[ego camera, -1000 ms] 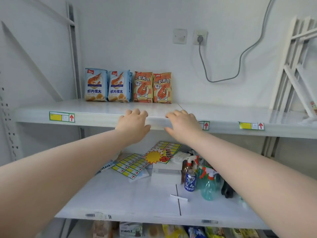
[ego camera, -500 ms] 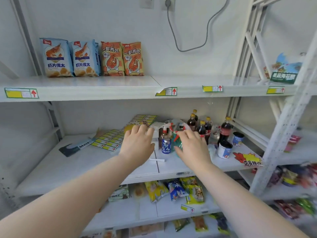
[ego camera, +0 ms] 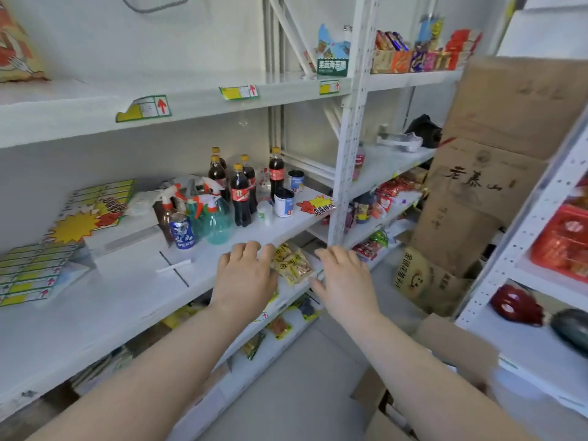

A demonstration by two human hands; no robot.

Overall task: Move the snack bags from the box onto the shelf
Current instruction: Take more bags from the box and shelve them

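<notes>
Presently the left hand [ego camera: 245, 278] and right hand [ego camera: 345, 281] hover empty, fingers loosely spread, above the middle shelf [ego camera: 127, 300] front edge. One snack bag [ego camera: 16, 43] stands on the top shelf [ego camera: 79, 113]; the box [ego camera: 455, 345] interior is out of view.

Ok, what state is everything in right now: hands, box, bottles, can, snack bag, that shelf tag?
Left hand: open, empty.
Right hand: open, empty.
Box: flap open; contents out of view.
Cola bottles: upright, capped.
Pepsi can: upright.
Spray bottles: upright.
Snack bag: standing on the top shelf.
Price tag: left end peeling off.
</notes>
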